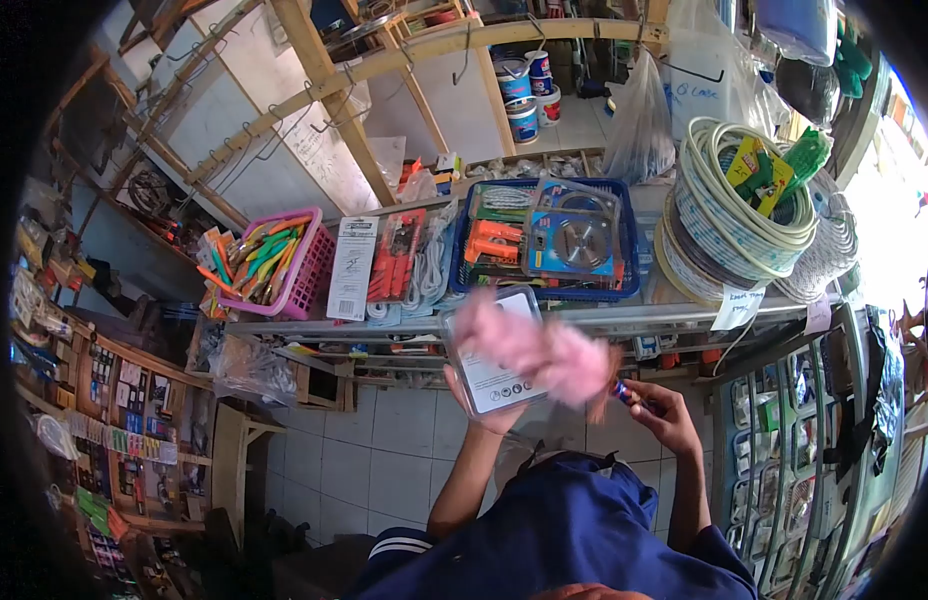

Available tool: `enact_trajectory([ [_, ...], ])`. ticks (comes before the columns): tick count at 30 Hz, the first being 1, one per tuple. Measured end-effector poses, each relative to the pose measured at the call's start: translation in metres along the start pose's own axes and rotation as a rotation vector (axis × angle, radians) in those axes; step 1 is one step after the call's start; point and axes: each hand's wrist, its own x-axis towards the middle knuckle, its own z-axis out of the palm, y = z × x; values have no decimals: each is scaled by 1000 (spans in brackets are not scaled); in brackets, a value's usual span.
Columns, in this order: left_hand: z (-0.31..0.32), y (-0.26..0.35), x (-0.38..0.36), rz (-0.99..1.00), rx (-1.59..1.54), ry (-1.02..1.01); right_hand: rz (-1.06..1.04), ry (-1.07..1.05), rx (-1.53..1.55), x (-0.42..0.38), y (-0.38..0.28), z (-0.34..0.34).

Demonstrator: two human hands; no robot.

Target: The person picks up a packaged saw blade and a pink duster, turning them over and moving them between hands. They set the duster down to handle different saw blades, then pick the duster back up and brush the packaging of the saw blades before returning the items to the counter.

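Observation:
My left hand [500, 419] grips a clear plastic blister pack [489, 378] with a white printed card inside, holding it up in front of my body at the counter's near edge. In my right hand [671, 418], fingers closed round the dark handle, is a pink fluffy duster [569, 362]. Its head is smeared by motion and lies across the upper part of the pack in this view, hiding some of it. Just beyond the pack, a blue basket [632, 240] on the counter holds packaged goods, among them a disc-shaped item in a blue package [576, 240].
A pink basket [309, 275] of colourful-handled tools stands left on the glass counter [384, 325]. Coiled hose [739, 225] and rope [824, 240] sit at the right. Hooks hang from a wooden beam [414, 50] above. Stocked shelves line both sides.

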Motion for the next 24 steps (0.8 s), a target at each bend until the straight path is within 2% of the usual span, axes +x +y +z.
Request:
enact_trajectory([
  [1,-6,3,-3,15,25,1,11,58,37,2,1,7],
  [2,-4,6,-2,30,50,0,96,31,85,1,-6,12],
  [3,-2,9,0,47,74,-4,57,-14,110,3,2,18],
  [4,16,9,2,42,83,40,105,-103,122,1,5,20],
  [5,36,6,6,120,340,-22,152,-193,132,-1,8,22],
  [6,57,1,13,202,598,-82,108,-207,102,-2,11,29],
  [7,36,10,8,185,666,-22,146,-181,71,-2,27,29],
  [9,-6,27,-3,139,796,95,14,-1,115,2,38,54],
  [11,-20,31,-13,83,-115,-133,244,-39,174,-6,30,77],
  [12,52,27,-8,92,123,64,182,-86,132,-10,39,88],
  [13,41,31,-18,386,636,143,120,-130,98,-13,48,99],
  [14,14,29,-37,676,1143,247,165,-122,135,-13,49,106],
  [16,-28,28,-51,746,997,231,249,-88,168,-19,31,119],
  [17,-43,37,-54,529,380,43,282,-84,166,-18,24,129],
  [18,-42,49,-54,271,-206,-182,283,-154,155,-22,58,135],
  [19,-44,57,-56,284,-77,-44,297,-210,149,-24,94,136],
  [21,-26,68,-55,247,152,271,351,-246,192,-19,71,141],
  [23,-5,86,-75,414,42,265,380,-258,221,-15,47,151],
  [24,-4,93,-82,495,81,354,378,-265,221,-12,37,157],
])
